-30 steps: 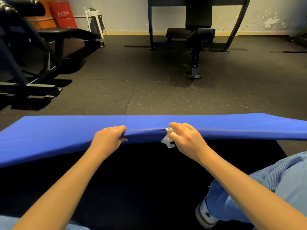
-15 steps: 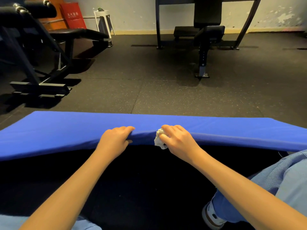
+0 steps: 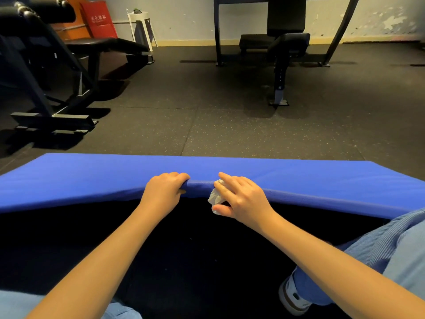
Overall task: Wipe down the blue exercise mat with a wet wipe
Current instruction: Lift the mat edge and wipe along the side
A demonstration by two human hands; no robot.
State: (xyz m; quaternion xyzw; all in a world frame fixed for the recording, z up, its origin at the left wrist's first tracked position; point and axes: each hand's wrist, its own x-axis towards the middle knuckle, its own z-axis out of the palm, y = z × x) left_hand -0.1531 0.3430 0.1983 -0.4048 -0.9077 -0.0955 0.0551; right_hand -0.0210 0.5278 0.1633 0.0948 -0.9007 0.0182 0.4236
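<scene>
Near edge: left hand [image 3: 164, 194] grips the raised lip of the blue exercise mat [image 3: 92, 180], fingers curled over it, while right hand [image 3: 241, 199] just beside it pinches the wet wipe [image 3: 215, 196] against that lip, thumb beneath. The mat's long axis runs left to right, its unwiped top lying beyond both hands. Since half a second ago, the right fingers have flattened; the left grip is unchanged.

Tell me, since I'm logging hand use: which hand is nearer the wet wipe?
Right. The right hand holds the wet wipe against the blue mat; the left hand grips the mat's edge alongside, clear of the wipe.
</scene>
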